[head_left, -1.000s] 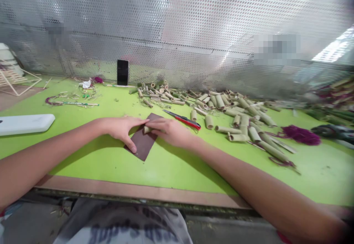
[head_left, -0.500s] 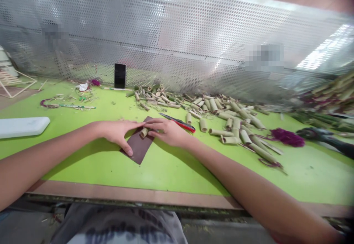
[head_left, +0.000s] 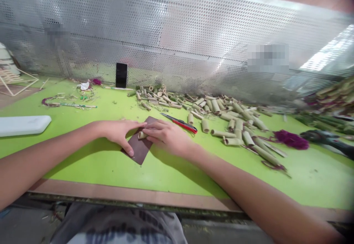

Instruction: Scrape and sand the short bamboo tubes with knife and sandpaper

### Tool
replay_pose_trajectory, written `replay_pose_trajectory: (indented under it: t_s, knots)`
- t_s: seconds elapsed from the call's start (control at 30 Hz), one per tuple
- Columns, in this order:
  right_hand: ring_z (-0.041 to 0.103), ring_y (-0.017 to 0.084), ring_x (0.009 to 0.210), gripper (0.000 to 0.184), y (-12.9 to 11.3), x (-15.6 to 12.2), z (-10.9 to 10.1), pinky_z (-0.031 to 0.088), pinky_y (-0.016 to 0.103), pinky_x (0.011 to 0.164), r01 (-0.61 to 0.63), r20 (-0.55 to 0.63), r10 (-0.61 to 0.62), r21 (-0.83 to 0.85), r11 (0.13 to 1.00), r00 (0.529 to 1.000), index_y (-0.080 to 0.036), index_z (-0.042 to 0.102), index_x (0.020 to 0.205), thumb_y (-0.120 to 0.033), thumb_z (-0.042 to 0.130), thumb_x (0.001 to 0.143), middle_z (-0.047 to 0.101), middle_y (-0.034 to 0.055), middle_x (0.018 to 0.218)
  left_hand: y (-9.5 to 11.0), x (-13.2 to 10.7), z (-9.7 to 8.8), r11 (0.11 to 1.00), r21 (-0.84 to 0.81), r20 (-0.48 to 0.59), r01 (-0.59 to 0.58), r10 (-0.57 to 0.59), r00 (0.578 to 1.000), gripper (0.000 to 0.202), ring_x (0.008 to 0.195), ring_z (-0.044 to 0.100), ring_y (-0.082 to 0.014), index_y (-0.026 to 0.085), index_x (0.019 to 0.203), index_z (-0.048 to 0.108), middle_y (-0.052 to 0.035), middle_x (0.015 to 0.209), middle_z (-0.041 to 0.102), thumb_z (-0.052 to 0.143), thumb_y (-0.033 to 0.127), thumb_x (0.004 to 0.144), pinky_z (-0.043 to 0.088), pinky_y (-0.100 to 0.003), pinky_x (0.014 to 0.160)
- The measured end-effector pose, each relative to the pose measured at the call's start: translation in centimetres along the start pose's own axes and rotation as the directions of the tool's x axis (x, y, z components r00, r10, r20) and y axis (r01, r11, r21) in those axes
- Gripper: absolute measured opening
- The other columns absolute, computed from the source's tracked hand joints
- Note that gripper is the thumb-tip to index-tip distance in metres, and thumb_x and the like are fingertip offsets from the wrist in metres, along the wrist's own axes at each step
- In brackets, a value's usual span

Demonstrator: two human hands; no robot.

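Observation:
A brown sheet of sandpaper (head_left: pixel 139 151) lies flat and slanted on the green tabletop. My left hand (head_left: pixel 117 135) rests over its left side, thumb and fingers spread wide, the thumb pressing near the lower edge and a fingertip near the upper part. In my right hand (head_left: pixel 168 137) is a short hollow bamboo piece (head_left: pixel 142 135), lying against the sandpaper. The fingers curl over it, so only its left end shows. Just beyond my right hand is a red and black utility knife (head_left: pixel 182 124), its blade out.
Many cut bamboo pieces (head_left: pixel 235 126) are heaped behind and to the right. Purple yarn (head_left: pixel 291 139) and a dark power tool (head_left: pixel 323 138) lie far right. A phone (head_left: pixel 121 75) leans on the perforated metal screen (head_left: pixel 171 33). A white block (head_left: pixel 24 126) sits left.
My right hand has shifted slightly toward me with the bamboo piece, which slid down and left across the sandpaper. My left hand stays in place on the sheet.

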State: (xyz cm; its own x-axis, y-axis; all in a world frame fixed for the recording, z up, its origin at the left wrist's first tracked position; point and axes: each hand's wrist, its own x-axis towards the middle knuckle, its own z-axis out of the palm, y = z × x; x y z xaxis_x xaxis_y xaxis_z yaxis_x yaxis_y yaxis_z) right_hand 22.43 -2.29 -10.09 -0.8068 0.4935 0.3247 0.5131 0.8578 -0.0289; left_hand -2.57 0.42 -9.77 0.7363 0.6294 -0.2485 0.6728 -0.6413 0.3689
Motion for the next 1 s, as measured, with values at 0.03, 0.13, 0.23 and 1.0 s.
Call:
replay_pose_trajectory:
  t_s: [0.03, 0.13, 0.23, 1.0]
  knots:
    - [0.064, 0.024, 0.111, 0.031, -0.2, 0.0, -0.1, 0.051, 0.041, 0.099, 0.012, -0.005, -0.012, 0.007, 1.0, 1.0, -0.023, 0.071, 0.121, -0.028, 0.048, 0.102, 0.071, 0.0082, 0.123, 0.0, 0.0, 0.0, 1.0, 0.004, -0.001, 0.002, -0.002, 1.0, 0.132, 0.15, 0.023, -0.0379, 0.023, 0.162, 0.011, -0.0114, 0.167, 0.017, 0.079, 0.071, 0.06, 0.022, -0.045, 0.122]
    - [0.064, 0.024, 0.109, 0.029, -0.2, 0.0, 0.0, 0.051, 0.041, 0.098, -0.021, 0.014, 0.021, 0.025, 0.999, 1.0, -0.021, 0.071, 0.121, -0.025, 0.05, 0.101, 0.071, 0.0092, 0.119, -0.3, 0.0, 0.1, 1.0, 0.003, -0.008, -0.004, 0.004, 1.0, 0.131, 0.15, 0.023, -0.0377, 0.023, 0.162, 0.012, -0.0114, 0.167, 0.017, 0.078, 0.073, 0.06, 0.022, -0.045, 0.121]
    - [0.064, 0.026, 0.108, 0.027, 0.6, 0.0, 0.2, 0.052, 0.042, 0.097, -0.062, 0.039, 0.06, 0.042, 0.997, 0.997, -0.019, 0.07, 0.12, -0.025, 0.055, 0.098, 0.07, 0.0107, 0.116, -0.6, 0.1, 0.2, 1.0, -0.007, -0.014, -0.025, 0.024, 1.0, 0.132, 0.149, 0.025, -0.0384, 0.025, 0.162, 0.012, -0.0108, 0.167, 0.018, 0.075, 0.078, 0.06, 0.025, -0.045, 0.12]
    - [0.06, 0.024, 0.112, 0.029, 0.8, 0.2, 0.9, 0.048, 0.038, 0.099, 0.074, 0.048, -0.078, 0.077, 0.994, 0.996, -0.022, 0.07, 0.123, -0.029, 0.057, 0.098, 0.07, 0.0088, 0.119, -0.4, -0.1, 0.0, 1.0, -0.014, -0.006, -0.012, 0.012, 1.0, 0.133, 0.15, 0.022, -0.0378, 0.023, 0.162, 0.012, -0.0115, 0.167, 0.014, 0.078, 0.075, 0.059, 0.022, -0.045, 0.122]
